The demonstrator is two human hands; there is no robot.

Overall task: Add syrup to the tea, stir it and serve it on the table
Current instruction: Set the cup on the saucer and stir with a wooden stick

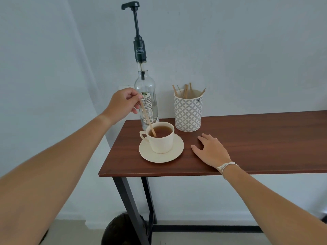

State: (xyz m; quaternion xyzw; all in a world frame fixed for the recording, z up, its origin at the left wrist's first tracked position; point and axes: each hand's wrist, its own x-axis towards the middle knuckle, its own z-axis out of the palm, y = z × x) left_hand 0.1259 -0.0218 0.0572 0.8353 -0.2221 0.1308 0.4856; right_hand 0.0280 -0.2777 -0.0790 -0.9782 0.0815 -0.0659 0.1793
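A cream cup of brown tea (161, 138) stands on a cream saucer (175, 152) near the left end of the brown table (256, 144). My left hand (122, 105) is above and left of the cup, pinching the top of a wooden stir stick (147, 119) whose lower end dips into the tea. Just behind the cup is a clear syrup bottle (146, 101) with a tall black pump (138, 32). My right hand (211, 150) lies flat on the table to the right of the saucer, fingers spread, holding nothing.
A patterned grey-and-white holder (188, 114) with several wooden stir sticks stands behind and right of the cup, against the white wall. The table's left and front edges are close to the saucer. A dark bin (122, 230) sits on the floor under the table's left end.
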